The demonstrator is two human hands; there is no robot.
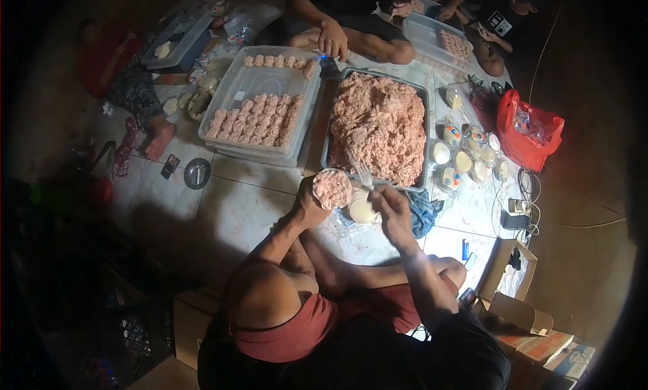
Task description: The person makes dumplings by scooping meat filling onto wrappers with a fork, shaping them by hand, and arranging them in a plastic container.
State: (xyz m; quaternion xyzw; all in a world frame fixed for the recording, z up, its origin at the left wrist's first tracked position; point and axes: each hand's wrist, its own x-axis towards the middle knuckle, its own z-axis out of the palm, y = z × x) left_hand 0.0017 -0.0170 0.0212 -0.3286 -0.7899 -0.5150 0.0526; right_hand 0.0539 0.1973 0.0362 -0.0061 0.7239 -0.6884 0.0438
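My left hand [310,208] is closed round a round wrapper heaped with pink minced meat [332,188]. In my right hand [394,216] is a fork [364,175], its tines pointing away from me at the near edge of the meat tray. That grey tray [427,130] holds a large mound of minced filling [381,127]. Between my hands, pale round wrappers [364,209] lie on clear plastic on the floor. A clear plastic box [226,96] to the left contains rows of filled dumplings [260,118].
Wrapper packs [463,162] and a red plastic bag [530,130] lie to the right, near cables [530,194]. A blue cloth [425,213] touches the tray's near corner. Across from me sits a person [351,19]; others sit farther off. An ashtray [197,173] is at left.
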